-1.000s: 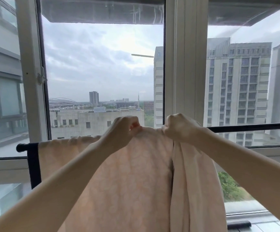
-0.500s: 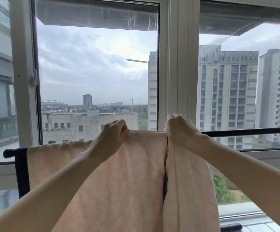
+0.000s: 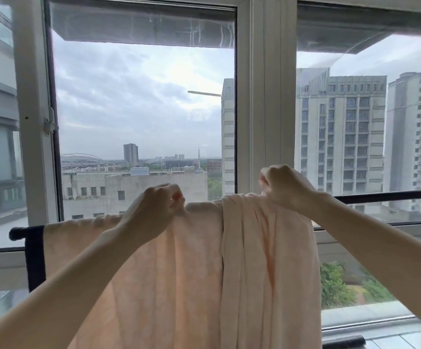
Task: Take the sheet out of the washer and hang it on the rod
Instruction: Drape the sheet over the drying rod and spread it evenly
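Sheet (image 3: 166, 285), pale peach, hung over the black rod (image 3: 385, 194) in front of the window when I looked through the head camera. Its left part lay spread flat along the rod and fell past the bottom of the view. Its right part was gathered into thick folds that draped down beside the flat part.

The left hand (image 3: 154, 210) was at the top edge of the flat part, its fingers (image 3: 173, 195) curled and pinching the cloth right at the rod. The right hand (image 3: 288, 187) sat on top of the bunched folds, clenched around a gather of cloth just above the rod. The two hands were apart, with the crest of the folds between them.

To the right of the sheet the rod ran bare to the edge of the view. At the left its end cap (image 3: 15, 233) stuck out past the cloth, and a dark strip (image 3: 36, 258) dropped from it just beside the sheet's edge.

Behind stood the white window frame (image 3: 264, 96). Through the glass I saw a cloudy sky, a tall grey apartment block (image 3: 340, 137), a low flat-roofed building (image 3: 134, 187) and green trees (image 3: 335, 285) below.
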`<state>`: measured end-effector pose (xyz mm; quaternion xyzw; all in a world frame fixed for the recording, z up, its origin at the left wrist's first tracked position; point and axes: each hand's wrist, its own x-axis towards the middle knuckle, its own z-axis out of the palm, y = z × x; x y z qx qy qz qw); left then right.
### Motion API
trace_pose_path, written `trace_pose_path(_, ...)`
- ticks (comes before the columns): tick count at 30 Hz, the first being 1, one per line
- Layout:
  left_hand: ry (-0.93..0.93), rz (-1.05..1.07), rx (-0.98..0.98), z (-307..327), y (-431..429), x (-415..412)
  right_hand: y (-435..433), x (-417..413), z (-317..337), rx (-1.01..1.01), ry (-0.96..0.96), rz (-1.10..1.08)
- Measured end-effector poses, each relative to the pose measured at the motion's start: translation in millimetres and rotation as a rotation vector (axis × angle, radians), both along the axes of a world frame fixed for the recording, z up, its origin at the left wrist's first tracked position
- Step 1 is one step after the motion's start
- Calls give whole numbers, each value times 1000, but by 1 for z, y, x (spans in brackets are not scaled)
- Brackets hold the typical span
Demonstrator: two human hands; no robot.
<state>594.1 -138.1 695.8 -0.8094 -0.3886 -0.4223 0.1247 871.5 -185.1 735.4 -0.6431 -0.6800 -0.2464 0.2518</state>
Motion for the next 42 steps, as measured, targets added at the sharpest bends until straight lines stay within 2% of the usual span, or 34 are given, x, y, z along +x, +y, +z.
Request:
trace_pose_path(3,64,-71,-9,2,-3,22,0,-28,-2,-48,58,176)
trace_pose_path(6,33,-87,2,2,1,32,0,-44,-17,-72,-78,182)
trace_pose_path(8,17,-93,-3,3,4,33,1,-42,-27,-50,-95,190)
trace_pose_path(12,-14,-92,-58,1,9,27,-1,-29,-36,-24,-29,180)
trace_pose_path(17,-99,-214,-347,12,6,22,0,-12,-37,-104,84,87)
trace_pose_path(20,-102,-208,-345,14,7,21,-3,-6,-29,-204,165,180)
trace_pose_path(23,-138,-184,-308,11,9,22,-5,2,-36,-131,119,229)
trace_pose_path(27,-118,-119,-280,9,8,28,4,5,-48,-3,128,183)
trace_pose_path(33,-128,-107,-278,5,6,31,4,3,-49,85,-31,113)
trace_pose_path(36,-107,-141,-318,5,4,30,5,23,-44,108,40,93)
trace_pose_path(39,-122,-178,-303,7,4,31,10,66,-37,139,199,-34)
trace_pose_path(42,-171,-190,-275,9,5,38,3,78,-34,158,178,-143)
